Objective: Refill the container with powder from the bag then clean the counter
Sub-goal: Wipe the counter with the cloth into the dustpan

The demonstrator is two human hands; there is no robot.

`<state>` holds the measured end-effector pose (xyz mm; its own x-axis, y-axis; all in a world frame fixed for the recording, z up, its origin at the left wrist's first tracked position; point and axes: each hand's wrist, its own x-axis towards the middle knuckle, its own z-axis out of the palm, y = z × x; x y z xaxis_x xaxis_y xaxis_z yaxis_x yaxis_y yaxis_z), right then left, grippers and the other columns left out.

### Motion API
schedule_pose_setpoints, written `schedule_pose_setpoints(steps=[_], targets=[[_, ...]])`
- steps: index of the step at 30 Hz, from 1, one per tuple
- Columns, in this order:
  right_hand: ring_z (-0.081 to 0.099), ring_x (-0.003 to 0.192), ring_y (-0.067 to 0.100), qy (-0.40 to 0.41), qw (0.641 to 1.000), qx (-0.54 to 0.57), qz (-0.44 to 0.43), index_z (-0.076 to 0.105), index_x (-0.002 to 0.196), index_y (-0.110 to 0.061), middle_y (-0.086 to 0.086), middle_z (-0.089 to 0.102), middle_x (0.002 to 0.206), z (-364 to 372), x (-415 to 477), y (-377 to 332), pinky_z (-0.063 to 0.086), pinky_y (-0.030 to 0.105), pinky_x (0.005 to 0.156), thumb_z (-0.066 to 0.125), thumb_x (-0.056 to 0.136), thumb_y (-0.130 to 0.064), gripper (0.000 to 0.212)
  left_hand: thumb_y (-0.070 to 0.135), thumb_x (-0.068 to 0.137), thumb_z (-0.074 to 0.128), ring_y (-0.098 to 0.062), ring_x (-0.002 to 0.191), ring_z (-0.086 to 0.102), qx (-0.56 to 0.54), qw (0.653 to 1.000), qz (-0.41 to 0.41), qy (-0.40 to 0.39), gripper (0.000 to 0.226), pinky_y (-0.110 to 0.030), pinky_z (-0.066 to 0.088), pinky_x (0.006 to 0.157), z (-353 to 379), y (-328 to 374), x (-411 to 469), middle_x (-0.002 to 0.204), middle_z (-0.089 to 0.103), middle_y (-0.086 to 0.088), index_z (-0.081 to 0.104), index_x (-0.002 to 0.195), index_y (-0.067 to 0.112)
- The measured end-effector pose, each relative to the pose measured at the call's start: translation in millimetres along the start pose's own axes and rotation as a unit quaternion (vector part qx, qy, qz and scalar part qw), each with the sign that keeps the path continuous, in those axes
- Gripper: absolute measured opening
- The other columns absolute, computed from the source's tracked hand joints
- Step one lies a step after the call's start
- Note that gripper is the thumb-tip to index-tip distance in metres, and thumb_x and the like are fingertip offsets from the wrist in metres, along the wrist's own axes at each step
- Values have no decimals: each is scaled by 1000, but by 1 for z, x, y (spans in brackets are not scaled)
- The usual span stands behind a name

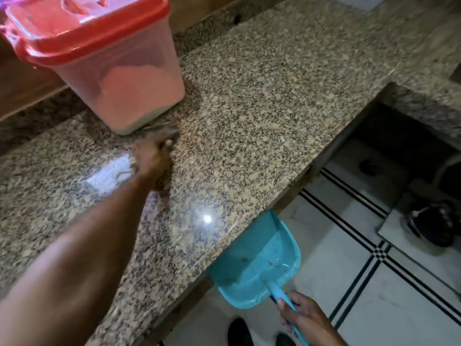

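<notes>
A translucent container (119, 78) with a red lid (82, 26) stands at the back left of the speckled granite counter (249, 108); pale powder fills its lower half. My left hand (154, 158) reaches across the counter just in front of the container, closed on a blurred brownish thing (164, 129), maybe a cloth or small brush. Below the counter's front edge my right hand (301, 313) grips the handle of a blue dustpan (259, 260), whose mouth sits tucked under the edge. Some crumbs lie in the pan. No bag is in view.
A wooden backsplash (30, 81) runs behind the counter on the left. White floor tiles with black stripes (361, 283) lie below. A dark recess (399, 146) opens under the counter's right part, with a dark object (429, 226) on the floor.
</notes>
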<state>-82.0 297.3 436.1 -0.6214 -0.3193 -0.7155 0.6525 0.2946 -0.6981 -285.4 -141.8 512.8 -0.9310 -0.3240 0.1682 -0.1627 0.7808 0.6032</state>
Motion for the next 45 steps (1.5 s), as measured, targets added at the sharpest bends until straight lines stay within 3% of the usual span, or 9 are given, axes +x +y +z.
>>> schedule_pose_setpoints(steps=[9,15,18,23,27,29,36,42,45], targets=[[56,58,21,11,1000,15,6,68,89,-4,11,61,64,5,-6,3,44,26,56,70,82,-41,37,31,100,50,-10,113,61,-30,941,251,-226,32,-33,56,98,76,134,-63,133,61,6,69,125,33],[59,64,19,11,1000,17,-5,68,93,-7,9,66,71,-10,-18,15,45,25,62,72,91,-40,33,43,102,48,-14,129,59,-66,980,168,-87,38,-46,53,103,31,84,7,140,63,2,71,127,26],[61,63,15,26,1000,9,-8,70,96,-7,8,67,72,-8,-16,22,47,23,61,69,83,-44,39,54,100,46,-8,127,59,-69,968,197,-141,38,-45,54,102,73,111,3,138,63,16,70,124,39],[64,68,18,13,1000,-11,1,73,102,-17,7,71,74,-1,-21,25,48,29,65,70,85,-50,37,24,97,62,6,102,51,-49,947,241,-205,27,-3,38,91,102,168,-55,124,59,17,73,121,31],[65,69,15,30,999,-18,6,72,100,-19,2,69,70,-6,-34,16,47,29,67,71,84,-50,35,32,96,58,-9,109,63,-16,938,252,-239,26,-37,56,98,72,125,-86,123,66,6,74,117,28],[62,64,13,41,999,6,4,71,97,-20,-1,65,66,-8,-34,12,47,26,62,71,91,-39,20,31,98,55,-3,100,60,-9,930,266,-254,27,-31,56,90,57,106,-99,110,63,10,75,112,22],[55,62,22,-4,1000,23,-13,71,90,-15,7,63,65,1,-50,-2,45,22,54,67,98,-23,12,2,101,53,-5,115,62,-73,985,60,-144,46,-20,50,94,-49,36,-101,120,66,8,69,108,45],[54,64,22,-26,999,19,-6,71,101,-7,10,65,71,-8,-52,8,43,31,62,70,82,-45,42,25,101,57,-24,118,60,32,993,-112,-25,30,-48,49,100,-73,-29,-159,126,68,-1,69,126,35],[55,64,21,-30,1000,-7,2,71,105,-8,9,66,72,-7,-50,13,43,31,62,68,96,-36,30,34,104,51,-12,104,57,-12,996,-92,-5,29,-37,54,84,-36,28,-187,118,60,10,66,127,42]])
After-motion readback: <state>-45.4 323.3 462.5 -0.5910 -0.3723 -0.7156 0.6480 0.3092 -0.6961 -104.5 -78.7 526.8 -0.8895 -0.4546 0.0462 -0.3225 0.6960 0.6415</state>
